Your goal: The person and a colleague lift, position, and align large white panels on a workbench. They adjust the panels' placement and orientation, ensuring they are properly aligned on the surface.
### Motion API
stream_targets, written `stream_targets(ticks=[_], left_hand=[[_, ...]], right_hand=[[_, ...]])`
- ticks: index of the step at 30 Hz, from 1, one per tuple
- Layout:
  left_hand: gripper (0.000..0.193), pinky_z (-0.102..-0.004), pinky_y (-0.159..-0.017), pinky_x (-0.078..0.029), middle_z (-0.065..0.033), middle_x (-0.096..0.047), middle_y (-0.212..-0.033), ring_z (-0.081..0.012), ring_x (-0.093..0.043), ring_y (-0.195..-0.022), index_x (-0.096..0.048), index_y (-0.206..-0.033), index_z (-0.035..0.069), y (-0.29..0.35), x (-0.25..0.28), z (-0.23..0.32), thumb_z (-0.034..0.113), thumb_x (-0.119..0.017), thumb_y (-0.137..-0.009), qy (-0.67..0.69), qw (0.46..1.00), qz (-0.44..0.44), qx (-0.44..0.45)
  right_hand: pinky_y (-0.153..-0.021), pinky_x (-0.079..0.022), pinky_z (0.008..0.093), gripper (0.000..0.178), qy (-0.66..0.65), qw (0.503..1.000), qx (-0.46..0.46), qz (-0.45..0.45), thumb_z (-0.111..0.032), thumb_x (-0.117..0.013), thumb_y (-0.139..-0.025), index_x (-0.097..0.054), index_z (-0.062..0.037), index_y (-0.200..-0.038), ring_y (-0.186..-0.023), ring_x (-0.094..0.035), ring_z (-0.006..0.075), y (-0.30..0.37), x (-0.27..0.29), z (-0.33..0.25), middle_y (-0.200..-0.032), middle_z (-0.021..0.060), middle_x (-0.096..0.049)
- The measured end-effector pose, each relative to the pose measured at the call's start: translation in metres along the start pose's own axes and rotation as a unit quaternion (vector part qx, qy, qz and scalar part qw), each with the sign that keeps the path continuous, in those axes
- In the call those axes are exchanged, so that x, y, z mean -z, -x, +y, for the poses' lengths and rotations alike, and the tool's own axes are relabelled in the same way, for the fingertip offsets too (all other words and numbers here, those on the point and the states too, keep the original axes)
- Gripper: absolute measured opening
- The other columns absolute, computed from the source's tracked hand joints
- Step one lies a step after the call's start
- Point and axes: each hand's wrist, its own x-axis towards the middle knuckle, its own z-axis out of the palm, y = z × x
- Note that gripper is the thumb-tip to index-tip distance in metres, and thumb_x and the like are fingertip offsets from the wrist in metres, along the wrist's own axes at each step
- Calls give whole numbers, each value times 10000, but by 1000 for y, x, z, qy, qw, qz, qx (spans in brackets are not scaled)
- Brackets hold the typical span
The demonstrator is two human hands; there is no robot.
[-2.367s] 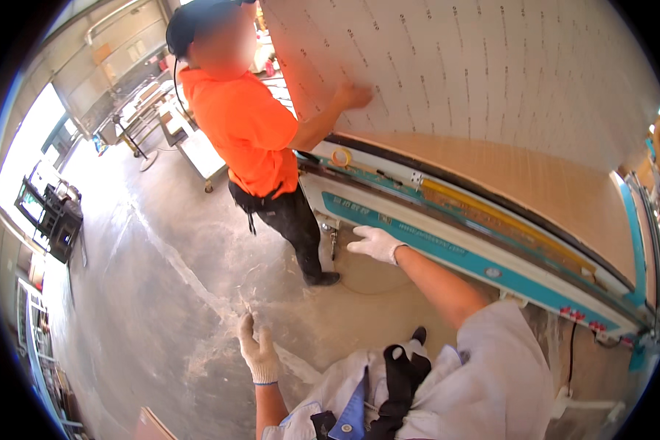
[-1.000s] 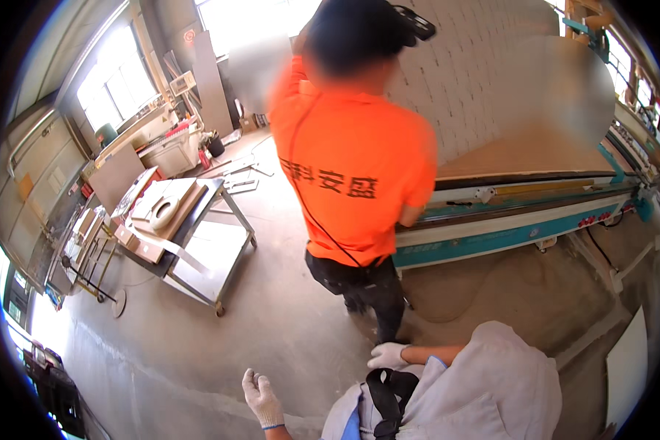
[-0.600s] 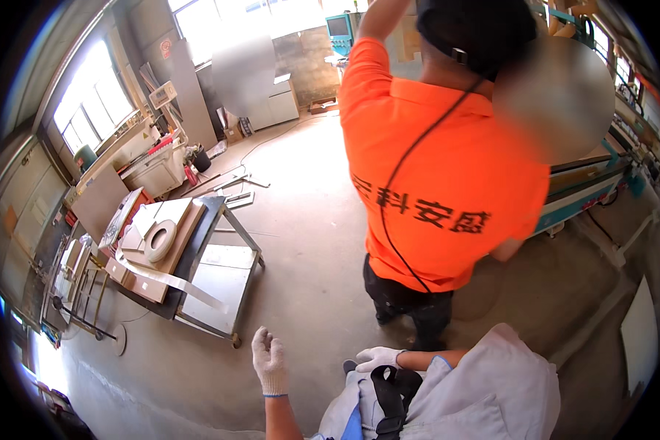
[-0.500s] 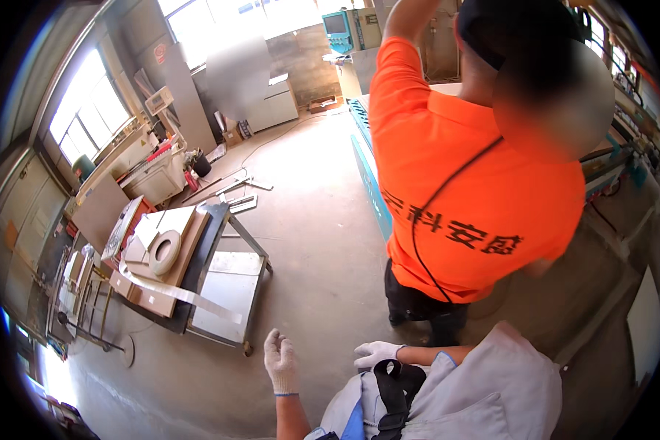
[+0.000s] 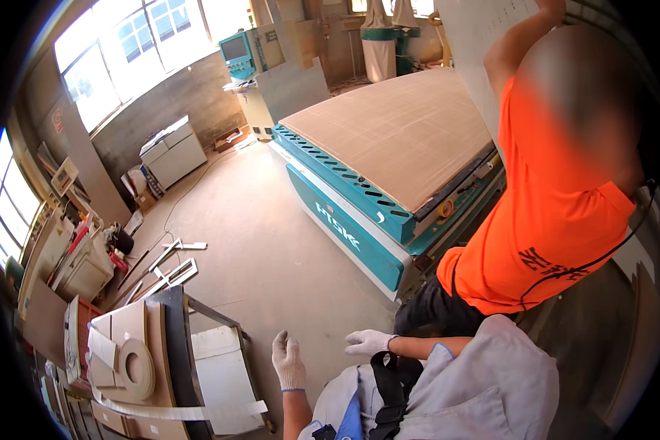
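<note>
My left hand (image 5: pixel 289 361), in a white knit glove, is raised above the floor with its fingers stretched and nothing in them. My right hand (image 5: pixel 369 342), gloved the same way, reaches across in front of my body, fingers extended and holding nothing. Neither touches anything. Nearest to the left one is a cart with a pale lower shelf (image 5: pixel 220 367). Just beyond my right hand stands a co-worker in an orange shirt (image 5: pixel 557 213), whose raised arm is against a large pale board (image 5: pixel 471 48).
A teal cutting machine (image 5: pixel 345 227) bears a brown sheet (image 5: pixel 389 132). On the cart lie boards and a roll of edge banding (image 5: pixel 137 369), its strip trailing off. Metal frame pieces (image 5: pixel 172 271) and a cable lie on the floor. A white cabinet (image 5: pixel 174 154) stands by the wall.
My view has swung to the right, bringing the machine's brown sheet and the pale board into sight. The co-worker has shifted right and turned. My hands stay empty.
</note>
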Motion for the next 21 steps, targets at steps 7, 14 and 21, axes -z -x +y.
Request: stream_targets(ticks=[7, 14, 21], left_hand=[[534, -336, -1064, -449, -172, -590, -1374, -223, -575, -1236, -528, -1417, -85, -175, 12, 61, 221, -651, -997, 72, 990, -122, -7], [496, -309, -980, -499, -186, -626, -1300, -192, -606, -1138, -508, -1438, -76, -386, -48, 86, 152, -604, -1009, 37, 969, -236, -65], [508, -305, -963, -501, -164, -647, -1246, -178, -609, -1112, -546, -1397, -92, -614, -50, 34, 201, -638, -992, -113, 973, -203, -4]], right_hand=[[-1155, -409, 405, 751, 24, 995, -36, 89, -516, -602, -948, -535, 39, -1449, -1378, -536, 359, -99, 23, -90, -1462, 253, -570], [-1175, -402, 399, 734, -23, 973, -119, 196, -469, -600, -946, -520, 46, -1463, -1404, -518, 361, -238, 111, -91, -1492, 259, -546], [-1159, -427, 398, 745, -109, 954, -105, 257, -453, -651, -936, -516, 55, -1464, -1375, -553, 357, -448, 263, -143, -1485, 261, -557]])
